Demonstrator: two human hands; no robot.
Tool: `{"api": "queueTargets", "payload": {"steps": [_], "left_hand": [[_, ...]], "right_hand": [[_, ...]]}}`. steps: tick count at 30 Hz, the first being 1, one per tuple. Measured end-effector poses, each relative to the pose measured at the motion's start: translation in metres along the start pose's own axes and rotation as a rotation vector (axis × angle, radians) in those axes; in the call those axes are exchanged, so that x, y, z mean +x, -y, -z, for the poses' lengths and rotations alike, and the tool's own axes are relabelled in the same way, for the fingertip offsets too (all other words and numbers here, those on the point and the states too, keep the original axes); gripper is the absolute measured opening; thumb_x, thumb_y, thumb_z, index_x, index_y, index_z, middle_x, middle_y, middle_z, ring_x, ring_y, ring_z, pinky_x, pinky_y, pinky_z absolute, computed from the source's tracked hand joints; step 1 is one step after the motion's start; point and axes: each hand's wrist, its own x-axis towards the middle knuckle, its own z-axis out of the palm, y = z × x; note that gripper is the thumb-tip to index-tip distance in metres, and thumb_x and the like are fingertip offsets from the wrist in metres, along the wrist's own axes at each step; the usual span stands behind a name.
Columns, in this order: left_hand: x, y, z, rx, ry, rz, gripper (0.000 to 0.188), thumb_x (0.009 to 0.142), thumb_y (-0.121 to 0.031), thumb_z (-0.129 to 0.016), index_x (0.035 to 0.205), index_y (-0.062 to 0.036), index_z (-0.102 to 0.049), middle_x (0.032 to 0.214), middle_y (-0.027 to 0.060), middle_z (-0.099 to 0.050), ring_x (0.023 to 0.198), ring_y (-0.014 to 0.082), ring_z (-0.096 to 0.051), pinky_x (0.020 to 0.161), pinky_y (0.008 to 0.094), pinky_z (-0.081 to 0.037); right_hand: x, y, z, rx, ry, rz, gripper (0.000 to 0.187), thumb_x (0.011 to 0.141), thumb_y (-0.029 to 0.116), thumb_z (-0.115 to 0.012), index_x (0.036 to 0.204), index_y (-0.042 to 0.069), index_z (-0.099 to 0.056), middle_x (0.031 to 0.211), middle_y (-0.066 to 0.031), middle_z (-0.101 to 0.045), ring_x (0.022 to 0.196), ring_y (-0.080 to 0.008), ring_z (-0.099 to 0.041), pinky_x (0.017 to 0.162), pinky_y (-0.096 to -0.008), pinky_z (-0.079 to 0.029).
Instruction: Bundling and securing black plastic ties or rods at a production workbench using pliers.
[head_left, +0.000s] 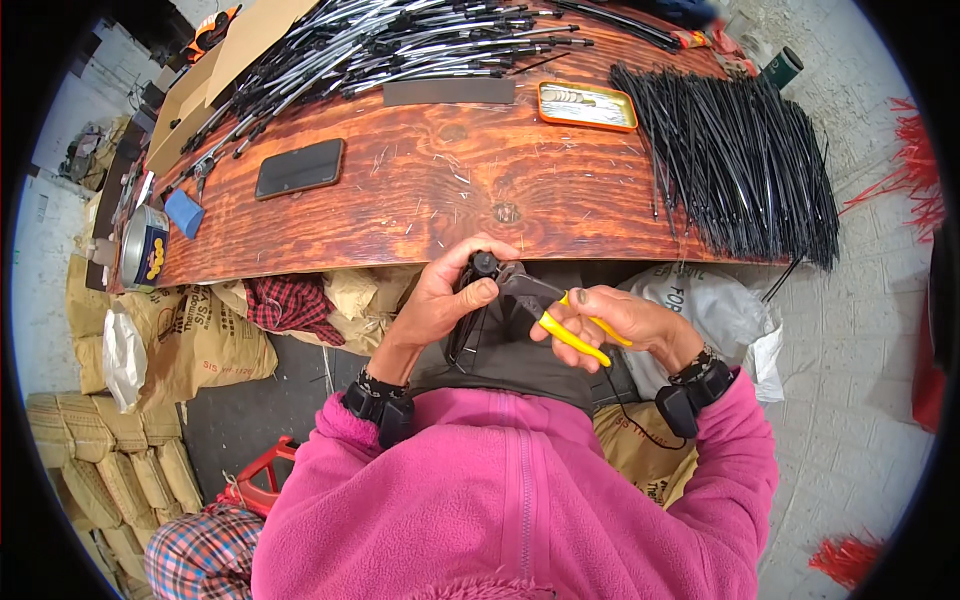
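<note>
My left hand (438,298) is closed around the top of a black umbrella frame (484,263) with a round knob. Thin dark ribs hang below it in front of my lap. In my right hand (630,322) is a pair of pliers (528,288) with yellow handles, my fingers wrapped around the grips. The dark jaws reach left to the frame beside the knob, close to my left thumb. What lies between the jaws is too small to make out.
Beyond my hands stretches a wooden table (400,215). It bears silver-and-black rods (400,45), a bundle of black ribs (745,160), an orange-rimmed tin (587,106) of small metal pieces, a phone (300,168) and a round can (144,248). Sacks (215,340) stand underneath.
</note>
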Motion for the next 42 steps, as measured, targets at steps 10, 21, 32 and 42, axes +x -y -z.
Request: {"api": "queueTargets", "payload": {"steps": [10, 21, 32, 42], "left_hand": [[0.001, -0.003, 0.003, 0.004, -0.013, 0.050, 0.038, 0.095, -0.032, -0.064, 0.119, -0.0043, -0.052, 0.109, -0.0001, -0.049, 0.091, 0.0069, -0.044, 0.081, 0.0218, -0.038], [-0.001, -0.003, -0.002, -0.013, -0.058, 0.064, 0.038, 0.099, -0.030, -0.058, 0.123, -0.0028, -0.048, 0.104, 0.0000, -0.049, 0.086, 0.0068, -0.045, 0.077, 0.0222, -0.040], [0.000, -0.003, -0.002, 0.041, -0.038, 0.038, 0.036, 0.100, -0.031, -0.057, 0.119, -0.0015, -0.047, 0.104, 0.0020, -0.047, 0.087, 0.0084, -0.045, 0.078, 0.0232, -0.039], [-0.002, 0.002, -0.002, 0.246, 0.025, -0.024, 0.031, 0.101, -0.026, -0.054, 0.120, -0.0024, -0.047, 0.107, 0.0056, -0.047, 0.100, 0.0151, -0.044, 0.093, 0.0286, -0.036]], "right_hand": [[-0.003, -0.005, -0.028, -0.375, -0.332, 0.100, 0.060, 0.103, 0.054, -0.034, 0.097, 0.001, -0.061, 0.064, -0.0026, -0.056, 0.054, -0.0095, -0.053, 0.049, -0.0249, -0.042], [-0.012, 0.025, -0.023, -1.137, -0.651, 0.352, 0.044, 0.102, 0.041, -0.046, 0.090, 0.001, -0.057, 0.060, -0.0074, -0.050, 0.052, -0.0191, -0.051, 0.051, -0.0353, -0.041], [-0.019, 0.040, -0.023, -1.116, -0.526, 0.276, 0.049, 0.103, 0.044, -0.042, 0.084, 0.002, -0.057, 0.060, -0.0059, -0.052, 0.055, -0.0168, -0.053, 0.053, -0.0339, -0.042], [-0.021, 0.048, -0.029, -0.996, -0.490, 0.110, 0.050, 0.102, 0.045, -0.041, 0.084, 0.001, -0.058, 0.063, -0.0096, -0.055, 0.059, -0.0234, -0.055, 0.056, -0.0367, -0.043]]}}
